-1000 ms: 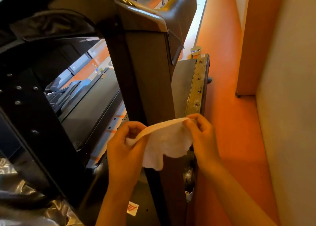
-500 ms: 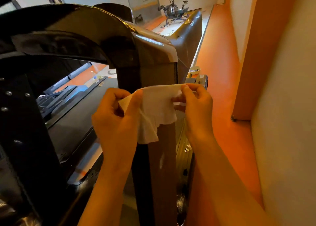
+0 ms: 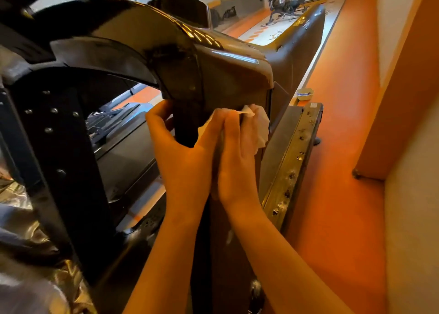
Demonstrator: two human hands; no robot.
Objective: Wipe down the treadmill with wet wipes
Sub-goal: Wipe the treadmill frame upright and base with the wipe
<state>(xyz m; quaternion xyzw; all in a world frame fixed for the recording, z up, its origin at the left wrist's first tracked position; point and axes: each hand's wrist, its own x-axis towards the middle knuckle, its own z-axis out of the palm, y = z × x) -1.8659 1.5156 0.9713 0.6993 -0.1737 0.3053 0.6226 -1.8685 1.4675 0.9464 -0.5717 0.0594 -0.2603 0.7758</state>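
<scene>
Orange floor (image 3: 344, 147) | crumpled white wipe (image 3: 260, 125) against dark treadmill upright (image 3: 228, 85)

Illumination moderate, with a strong orange cast throughout. Brightest area is the far end of the room around the exercise bike (image 3: 282, 2), pale and slightly washed out. Glare streaks noted on the glossy treadmill housing (image 3: 237, 60). Its black frame (image 3: 59, 147) at left sits in deep shadow, detail lost. Left hand (image 3: 183, 154) and right hand (image 3: 240, 154) evenly lit, reasonably sharp. Lower-left corner blurred. Wide-angle bending evident along the right wall (image 3: 415, 194).
</scene>
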